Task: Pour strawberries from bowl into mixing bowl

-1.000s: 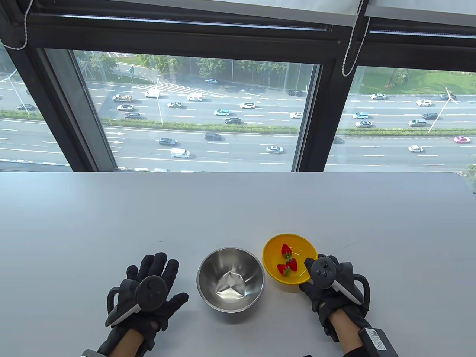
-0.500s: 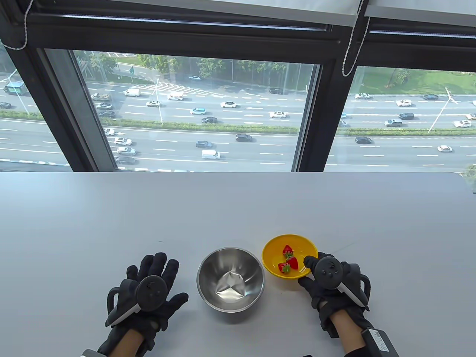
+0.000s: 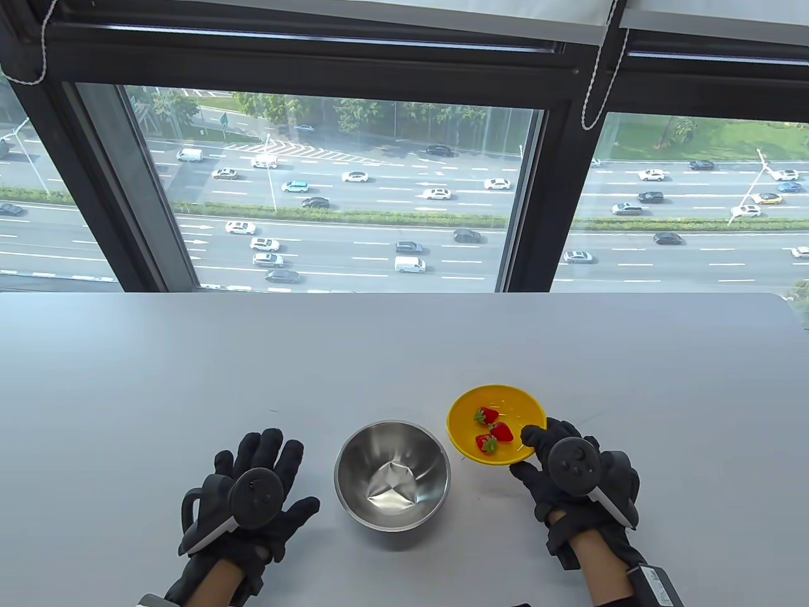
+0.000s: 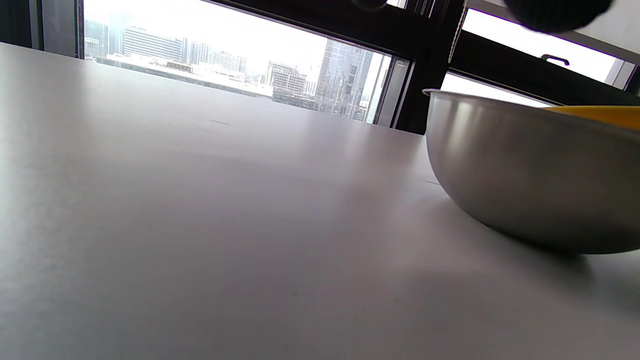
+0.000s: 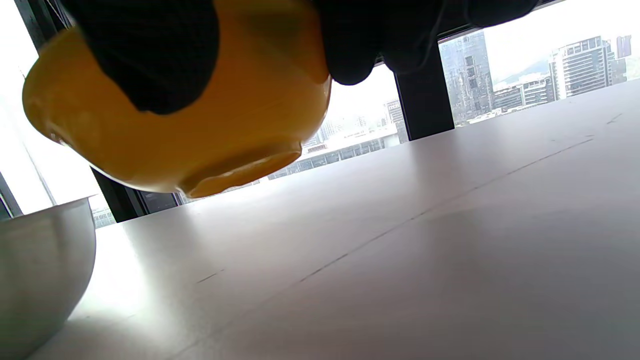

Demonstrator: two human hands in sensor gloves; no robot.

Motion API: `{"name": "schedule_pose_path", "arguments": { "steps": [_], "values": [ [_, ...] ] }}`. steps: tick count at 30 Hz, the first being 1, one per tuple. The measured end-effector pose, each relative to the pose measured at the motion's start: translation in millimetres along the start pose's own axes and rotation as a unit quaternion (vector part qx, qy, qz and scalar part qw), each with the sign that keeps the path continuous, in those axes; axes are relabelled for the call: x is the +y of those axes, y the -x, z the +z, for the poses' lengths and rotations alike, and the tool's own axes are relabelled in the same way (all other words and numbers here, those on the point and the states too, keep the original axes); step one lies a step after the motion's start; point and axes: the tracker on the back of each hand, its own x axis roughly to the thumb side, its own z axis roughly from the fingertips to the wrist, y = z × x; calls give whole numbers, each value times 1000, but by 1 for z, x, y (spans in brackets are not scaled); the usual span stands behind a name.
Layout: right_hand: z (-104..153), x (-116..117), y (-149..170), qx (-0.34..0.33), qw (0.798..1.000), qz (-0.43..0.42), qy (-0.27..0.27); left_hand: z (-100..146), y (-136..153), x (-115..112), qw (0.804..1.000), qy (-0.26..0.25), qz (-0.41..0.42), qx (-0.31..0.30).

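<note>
- Up comes the yellow bowl (image 3: 497, 425): a second ago it sat on the surface (image 3: 404, 354), and now the right wrist view shows its base (image 5: 240, 172) hanging clear of it.
- Right hand (image 3: 572, 477) has the grip: thumb over the near rim, gloved fingers (image 5: 150, 55) wrapped under the outer wall.
- Three strawberries (image 3: 492, 430) ride inside, bunched at the bowl's middle, none spilled.
- Mixing bowl (image 3: 392, 474) stands on the surface near its front edge, between the two hands, nothing in it but reflections.
- Key relation: the mixing bowl lies to the left of the held bowl and slightly nearer the front edge, rims close but apart. The hold is on the yellow bowl's right side, so its free left rim faces the target.
- My read: the pour wants a short carry leftward, then a tip over that left rim; tipping too soon would drop fruit on the surface between the bowls.
- Left hand (image 3: 249, 499) lies flat on the surface, fingers spread wide, holding nothing, just left of the mixing bowl and not touching it. It is close enough to steady the steel wall (image 4: 530, 165) if needed.
</note>
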Motion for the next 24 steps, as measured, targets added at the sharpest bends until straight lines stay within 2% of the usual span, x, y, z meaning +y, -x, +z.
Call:
{"name": "schedule_pose_path", "arguments": {
  "steps": [10, 24],
  "values": [
    [9, -17, -23, -51, 998, -15, 35, 0, 0, 0, 1000, 1, -1, 0],
    [27, -23, -68, -137, 989, -40, 38, 0, 0, -1, 1000, 3, -3, 0]
  ]
}}
